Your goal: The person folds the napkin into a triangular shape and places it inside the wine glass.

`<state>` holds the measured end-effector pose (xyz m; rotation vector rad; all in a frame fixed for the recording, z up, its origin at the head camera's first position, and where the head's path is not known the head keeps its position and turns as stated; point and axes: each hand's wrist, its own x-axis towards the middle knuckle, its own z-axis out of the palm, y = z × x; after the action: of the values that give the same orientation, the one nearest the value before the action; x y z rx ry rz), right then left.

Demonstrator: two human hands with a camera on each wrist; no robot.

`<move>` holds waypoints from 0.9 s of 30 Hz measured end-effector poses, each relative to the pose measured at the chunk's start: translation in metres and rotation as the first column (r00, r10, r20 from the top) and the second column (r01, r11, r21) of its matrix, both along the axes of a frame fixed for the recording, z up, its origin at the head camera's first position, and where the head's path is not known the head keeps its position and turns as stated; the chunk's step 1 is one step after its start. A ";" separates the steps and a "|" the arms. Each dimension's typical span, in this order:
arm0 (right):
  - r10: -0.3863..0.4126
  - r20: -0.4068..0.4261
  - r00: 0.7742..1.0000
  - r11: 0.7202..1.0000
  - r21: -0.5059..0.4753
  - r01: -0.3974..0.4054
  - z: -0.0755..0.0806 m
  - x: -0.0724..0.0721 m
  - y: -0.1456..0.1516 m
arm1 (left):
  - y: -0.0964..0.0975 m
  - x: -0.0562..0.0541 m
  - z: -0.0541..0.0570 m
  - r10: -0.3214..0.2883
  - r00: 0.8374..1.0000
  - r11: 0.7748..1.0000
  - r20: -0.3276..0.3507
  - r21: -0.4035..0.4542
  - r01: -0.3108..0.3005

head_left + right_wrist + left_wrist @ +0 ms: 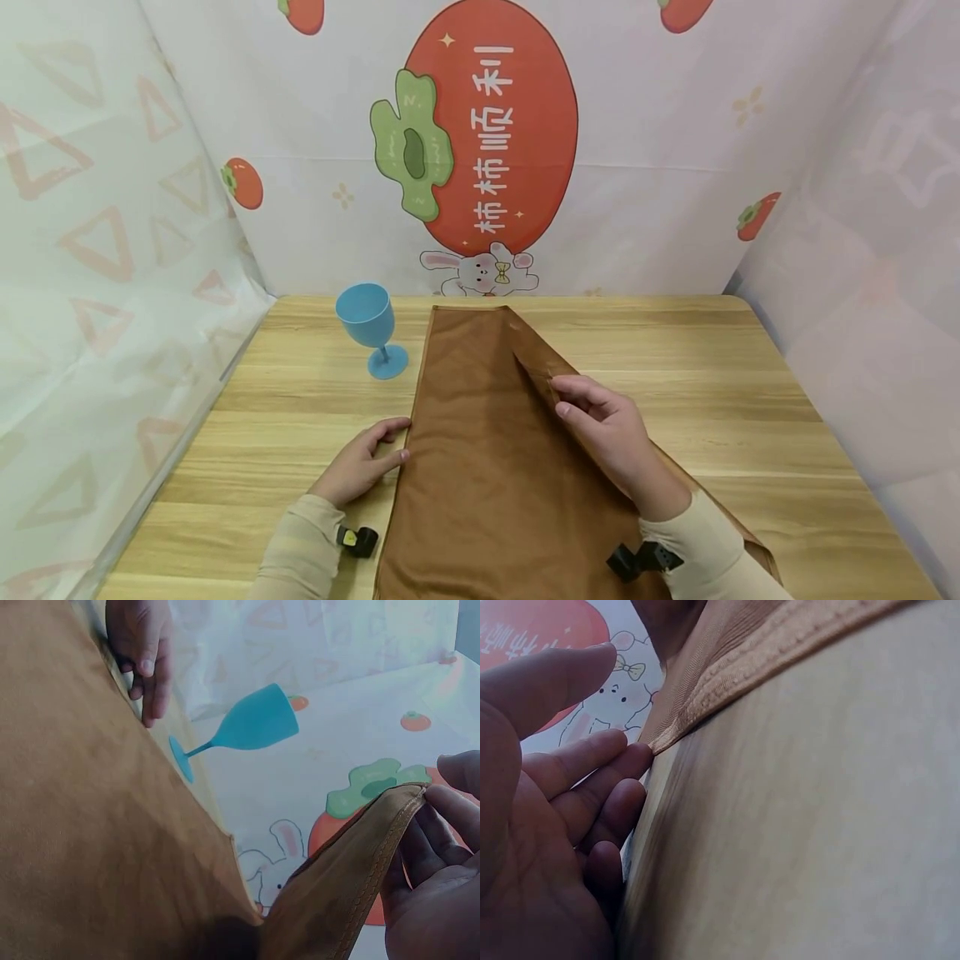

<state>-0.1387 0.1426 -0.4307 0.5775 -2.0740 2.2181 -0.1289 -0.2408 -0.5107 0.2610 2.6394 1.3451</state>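
Pale printed sheeting (480, 150) backs a wooden table (262, 467), where a blue goblet (366, 321) stands left of the brown cloth (480, 467). I'd judge the left hand (363, 462) should anchor the cloth lightly while the right hand (611, 425) guides the raised flap (536, 354) evenly, without creasing the cloth below. Left fingertips (639, 759) touch the cloth's left edge, thumb spread away; the cloth lies between the hands; the flap meets the right fingertips (446, 810), thumb apart from them, no pinch visible.

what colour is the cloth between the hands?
Brown, with no print visible on the cloth; the head view shows it best.
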 end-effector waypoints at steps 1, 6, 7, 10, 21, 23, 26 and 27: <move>0.000 0.001 1.000 1.000 0.004 0.000 0.000 0.000 -0.001 | 0.000 0.000 0.000 0.002 1.000 1.000 0.001 0.001 -0.002; 0.000 -0.024 1.000 1.000 0.015 0.000 -0.001 0.002 -0.004 | 0.000 0.000 0.000 -0.002 1.000 1.000 0.003 -0.002 0.002; 0.001 -0.029 1.000 1.000 0.015 -0.001 -0.001 0.002 -0.004 | 0.000 0.000 0.000 -0.002 1.000 1.000 0.003 0.003 0.002; 0.015 -0.041 0.999 1.000 0.016 -0.014 -0.001 0.004 -0.007 | 0.000 0.000 0.001 -0.008 1.000 1.000 -0.001 0.006 0.008; 0.052 -0.050 0.997 0.996 0.071 -0.049 -0.006 0.011 -0.019 | -0.001 0.000 0.000 -0.023 0.999 1.000 -0.023 0.006 0.023; 0.063 -0.060 0.996 0.995 0.081 -0.058 -0.007 0.012 -0.021 | -0.001 0.000 0.000 -0.024 0.999 1.000 -0.025 0.005 0.024; 0.080 -0.073 0.994 0.994 0.083 -0.074 -0.009 0.014 -0.023 | -0.001 0.000 -0.001 -0.026 0.999 1.000 -0.030 0.006 0.026; 0.084 -0.078 0.993 0.994 0.083 -0.077 -0.010 0.014 -0.024 | -0.001 -0.001 -0.001 -0.027 0.999 1.000 -0.031 0.006 0.027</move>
<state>-0.1243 0.1184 -0.4407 0.7577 -2.1430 2.1217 -0.1294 -0.2419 -0.5114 0.3198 2.6471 1.3525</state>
